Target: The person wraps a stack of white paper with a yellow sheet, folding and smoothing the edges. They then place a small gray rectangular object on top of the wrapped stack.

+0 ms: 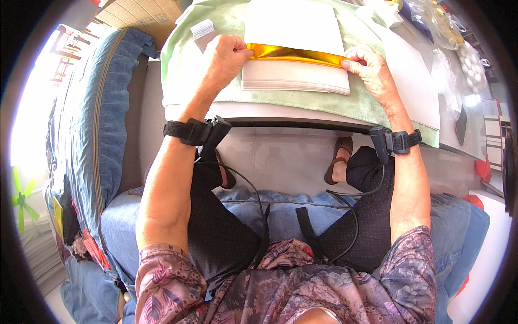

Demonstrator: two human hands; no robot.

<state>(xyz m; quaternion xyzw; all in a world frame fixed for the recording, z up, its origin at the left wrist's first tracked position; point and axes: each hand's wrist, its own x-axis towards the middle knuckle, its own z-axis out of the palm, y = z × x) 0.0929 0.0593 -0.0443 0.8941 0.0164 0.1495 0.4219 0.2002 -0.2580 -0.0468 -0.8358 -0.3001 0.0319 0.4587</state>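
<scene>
A shiny gold foil strip (297, 54) stretches sideways between my two hands, bowed slightly along its length. My left hand (228, 54) pinches its left end between thumb and fingers. At the right end, my right hand (366, 65) pinches it in the same way. The strip lies over or just above a stack of white paper (295, 79), which rests on a light green cloth (283, 101). Beside my left hand is a small stack of silvery-grey pieces (202, 30); my hand partly hides it.
More white sheets (412, 81) lie at the right of the table. Beyond them are clear plastic bags (445, 81), a bag of white round objects (471, 67) and a dark flat object (461, 125). A cardboard box (141, 16) stands at the upper left. Cables hang from both wrist straps.
</scene>
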